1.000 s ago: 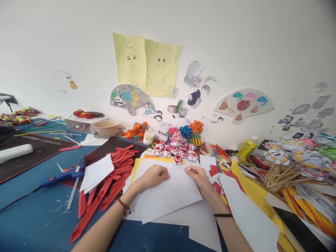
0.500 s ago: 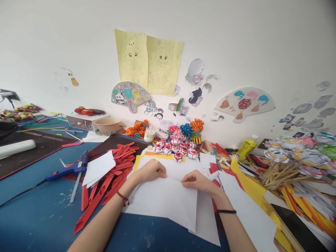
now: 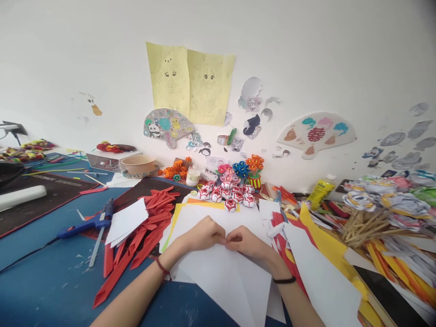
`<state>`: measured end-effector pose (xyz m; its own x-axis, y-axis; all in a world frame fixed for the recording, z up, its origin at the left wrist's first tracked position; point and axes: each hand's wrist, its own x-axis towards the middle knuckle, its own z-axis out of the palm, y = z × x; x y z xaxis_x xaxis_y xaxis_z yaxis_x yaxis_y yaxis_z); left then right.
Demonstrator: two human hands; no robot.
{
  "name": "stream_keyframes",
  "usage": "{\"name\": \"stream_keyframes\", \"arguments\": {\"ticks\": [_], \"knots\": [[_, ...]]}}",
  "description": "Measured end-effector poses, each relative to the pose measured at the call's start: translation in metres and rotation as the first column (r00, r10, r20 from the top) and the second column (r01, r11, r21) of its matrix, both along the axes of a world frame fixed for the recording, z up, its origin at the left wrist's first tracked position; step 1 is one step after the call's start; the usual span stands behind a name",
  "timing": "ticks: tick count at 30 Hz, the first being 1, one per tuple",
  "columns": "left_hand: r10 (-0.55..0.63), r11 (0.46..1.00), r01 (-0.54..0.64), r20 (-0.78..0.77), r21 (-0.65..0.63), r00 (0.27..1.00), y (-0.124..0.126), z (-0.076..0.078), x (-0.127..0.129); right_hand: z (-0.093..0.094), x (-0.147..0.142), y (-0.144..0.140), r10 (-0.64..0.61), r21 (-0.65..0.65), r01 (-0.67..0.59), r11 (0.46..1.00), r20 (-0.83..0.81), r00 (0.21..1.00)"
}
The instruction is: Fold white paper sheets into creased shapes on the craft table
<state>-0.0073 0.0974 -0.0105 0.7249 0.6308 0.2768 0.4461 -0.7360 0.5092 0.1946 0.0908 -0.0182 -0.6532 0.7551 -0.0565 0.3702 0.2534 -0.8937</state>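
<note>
On the blue tabletop (image 3: 51,286), directly in front of the person, lies a white sheet of paper (image 3: 221,277), resting on other loose white and yellow sheets. Both hands meet at its far edge: the left hand (image 3: 200,236) and the right hand (image 3: 245,241) sit knuckle to knuckle, fingers curled, and appear to pinch the paper's upper edge between thumb and fingertips at the spot where they touch. The sheet runs from that pinched point back toward the person, its long axis pointing roughly toward the body and slightly to the right, ending in a corner near the bottom of the view. Neither hand is clearly nearer; the sheet hangs evenly between the two wrists.

Left of the left forearm sits a heap of red paper strips (image 3: 146,227), partly covered by a smaller white card (image 3: 126,220), and beyond that a blue glue gun (image 3: 86,223). Just past the hands stands a cluster of small red-and-white folded paper flowers (image 3: 226,196). To the right lie long yellow paper pieces (image 3: 323,240) and a bundle of wooden sticks (image 3: 364,225).
</note>
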Motion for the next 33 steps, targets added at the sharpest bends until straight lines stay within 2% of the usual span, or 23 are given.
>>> {"name": "stream_keyframes", "arguments": {"ticks": [4,9,15,18,23,28,31,33], "knots": [[0.046,0.999,-0.046,0.011,-0.002,0.999,0.007,-0.002,-0.003,-0.002,0.000,0.003,-0.034,0.031,0.035,0.999,-0.041,0.999],[0.158,0.986,-0.157,-0.008,0.056,0.987,0.015,-0.004,-0.014,-0.006,0.009,0.009,-0.009,-0.022,0.008,1.000,-0.026,1.000],[0.331,0.942,-0.329,-0.025,0.072,0.943,0.028,-0.003,-0.033,-0.002,0.027,0.015,-0.042,-0.008,0.042,0.999,-0.034,0.999],[0.406,0.912,-0.405,-0.007,0.066,0.914,0.034,-0.001,-0.043,0.002,0.038,0.015,-0.070,-0.076,0.064,0.995,-0.079,0.994],[0.502,0.864,-0.504,0.117,-0.009,0.857,0.041,0.001,-0.062,0.006,0.052,0.019,-0.150,-0.109,0.137,0.985,-0.118,0.982],[0.598,0.796,-0.602,0.249,-0.066,0.762,0.043,0.005,-0.072,0.007,0.053,0.021,-0.312,-0.079,0.302,0.950,-0.195,0.930],[0.615,0.779,-0.619,0.311,-0.101,0.724,0.042,0.004,-0.065,0.006,0.045,0.017,-0.244,-0.116,0.228,0.967,-0.149,0.958],[0.618,0.779,-0.605,0.371,-0.168,0.693,0.041,0.000,-0.056,0.004,0.037,0.015,-0.175,-0.145,0.154,0.977,-0.138,0.975]]}}
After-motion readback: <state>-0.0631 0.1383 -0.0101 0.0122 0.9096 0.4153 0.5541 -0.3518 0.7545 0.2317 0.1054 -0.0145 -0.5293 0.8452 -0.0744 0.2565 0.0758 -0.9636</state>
